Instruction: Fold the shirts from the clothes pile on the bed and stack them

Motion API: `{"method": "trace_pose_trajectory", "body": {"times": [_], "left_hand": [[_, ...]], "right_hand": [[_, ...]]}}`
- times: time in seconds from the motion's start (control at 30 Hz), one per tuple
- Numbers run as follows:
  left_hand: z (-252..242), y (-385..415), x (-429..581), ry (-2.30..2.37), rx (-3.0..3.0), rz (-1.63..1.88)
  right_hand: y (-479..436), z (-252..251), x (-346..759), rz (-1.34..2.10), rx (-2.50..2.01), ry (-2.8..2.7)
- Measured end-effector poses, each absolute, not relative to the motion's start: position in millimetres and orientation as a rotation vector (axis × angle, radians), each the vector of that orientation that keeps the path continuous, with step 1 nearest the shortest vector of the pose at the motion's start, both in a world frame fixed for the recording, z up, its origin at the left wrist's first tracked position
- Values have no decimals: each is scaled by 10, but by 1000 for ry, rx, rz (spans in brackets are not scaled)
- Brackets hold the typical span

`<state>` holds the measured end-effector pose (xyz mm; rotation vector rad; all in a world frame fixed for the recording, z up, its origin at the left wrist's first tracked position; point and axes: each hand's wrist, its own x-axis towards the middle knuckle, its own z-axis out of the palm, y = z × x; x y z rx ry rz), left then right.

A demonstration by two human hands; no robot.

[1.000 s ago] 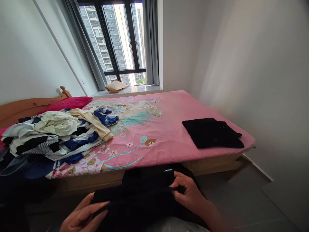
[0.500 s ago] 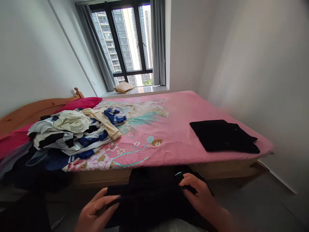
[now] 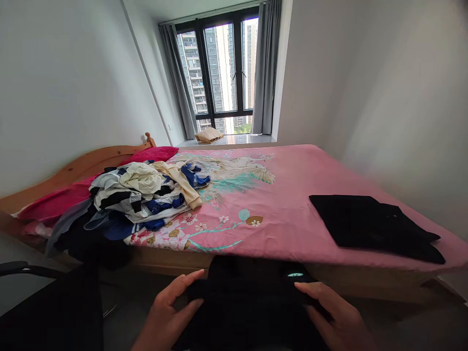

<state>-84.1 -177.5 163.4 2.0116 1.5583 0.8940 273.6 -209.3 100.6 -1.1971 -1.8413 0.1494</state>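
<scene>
A black garment [image 3: 248, 312] hangs low in front of me, just off the near edge of the bed. Its dark folds hide its exact kind; a small pale mark shows near its upper right. My left hand [image 3: 168, 309] has its left edge between thumb and fingers. At the opposite edge, my right hand [image 3: 334, 309] grips the cloth, its thumb partly hidden. On the right part of the bed lies a folded black garment [image 3: 373, 226], flat on the pink sheet [image 3: 270, 224].
A heap of mixed clothes [image 3: 142, 195] covers the left side of the bed, by a red pillow [image 3: 157, 154] and a wooden headboard [image 3: 91, 168]. A beige folded cloth [image 3: 209, 135] rests on the windowsill. A black chair [image 3: 54, 307] stands at lower left.
My view has turned left, so the bed and clothes appear further right. The left hand's fingers have opened wider around the garment's edge, and both hands still have the black garment.
</scene>
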Motion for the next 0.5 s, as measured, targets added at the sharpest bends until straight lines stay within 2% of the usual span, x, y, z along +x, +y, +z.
{"method": "trace_pose_trajectory", "body": {"times": [0.17,0.3,0.5], "left_hand": [[1751,-1698,-786,1572,2180,689],[1836,-1557,-735,1524,2293,709],[2113,-1293,-696,1384,1979,724]], "right_hand": [[-2093,1083,2770,95,-1209,-1862],[-2048,1201,2790,66,-1231,-1850],[-2004,1499,2811,188,-1339,-1793]]}}
